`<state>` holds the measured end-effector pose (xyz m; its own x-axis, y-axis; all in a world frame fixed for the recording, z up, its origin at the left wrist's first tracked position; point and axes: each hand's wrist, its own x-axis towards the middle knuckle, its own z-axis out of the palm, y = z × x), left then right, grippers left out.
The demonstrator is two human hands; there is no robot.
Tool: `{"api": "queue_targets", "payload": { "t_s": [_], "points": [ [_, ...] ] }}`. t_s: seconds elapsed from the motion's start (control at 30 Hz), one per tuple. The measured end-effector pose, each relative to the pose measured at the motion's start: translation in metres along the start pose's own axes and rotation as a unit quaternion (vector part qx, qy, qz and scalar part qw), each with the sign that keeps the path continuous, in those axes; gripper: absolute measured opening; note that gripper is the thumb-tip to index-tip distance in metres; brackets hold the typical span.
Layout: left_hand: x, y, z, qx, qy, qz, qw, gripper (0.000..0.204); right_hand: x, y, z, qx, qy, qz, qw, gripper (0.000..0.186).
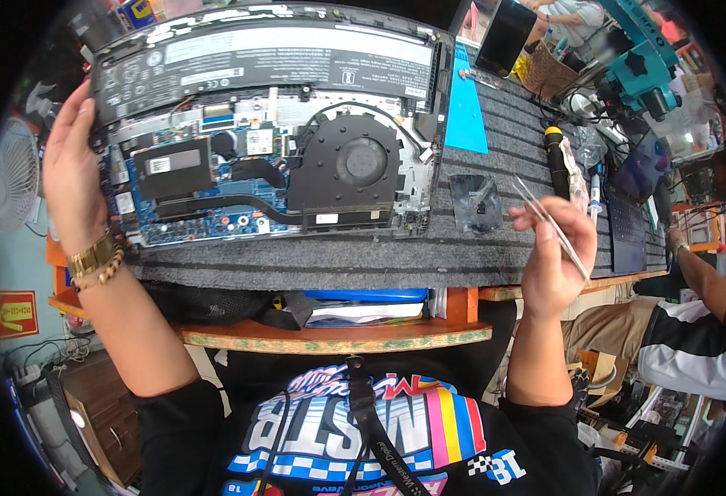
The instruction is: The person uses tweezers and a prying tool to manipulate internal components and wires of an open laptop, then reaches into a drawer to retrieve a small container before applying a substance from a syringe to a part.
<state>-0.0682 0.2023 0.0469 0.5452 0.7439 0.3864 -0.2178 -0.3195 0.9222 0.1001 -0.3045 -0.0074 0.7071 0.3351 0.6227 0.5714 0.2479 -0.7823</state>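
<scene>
At the far left, beyond the laptop, stands a white desk fan (14, 175). Your left hand (78, 178) grips the laptop's left edge, its fingers close together along the rim; you hide how far they curl under. The laptop (292, 107) is in front of you over the grey striped mat (338, 260), insides facing up. Its bottom cover is already off, which looks like the opening-up done; the battery (272, 62), circuit board (206, 219) and cooling fan (342, 169) sit in place, so closing it up remains. Whether the white plug (426, 155) by the cooling fan is connected, you cannot tell from here. Just right of the laptop are a blue sheet (466, 107) and a small dark packet (474, 202). Your right hand (557, 248) pinches tweezers (550, 221) between thumb and fingers, their tips apart from the laptop. Farther right of the laptop lies a yellow-and-black screwdriver (554, 161).
</scene>
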Motion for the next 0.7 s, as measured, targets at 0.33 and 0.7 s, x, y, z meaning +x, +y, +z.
{"api": "queue_targets", "payload": {
  "t_s": [0.33,0.7],
  "points": [
    [-0.005,0.008,-0.032,0.044,0.054,0.061,0.996,0.04,-0.042,0.009,-0.018,-0.179,0.039,0.002,0.983,0.019],
    [-0.001,-0.012,-0.055,0.151,0.066,0.104,0.981,0.05,-0.04,0.012,-0.016,-0.309,-0.018,-0.082,0.947,0.024]
  ]
}}
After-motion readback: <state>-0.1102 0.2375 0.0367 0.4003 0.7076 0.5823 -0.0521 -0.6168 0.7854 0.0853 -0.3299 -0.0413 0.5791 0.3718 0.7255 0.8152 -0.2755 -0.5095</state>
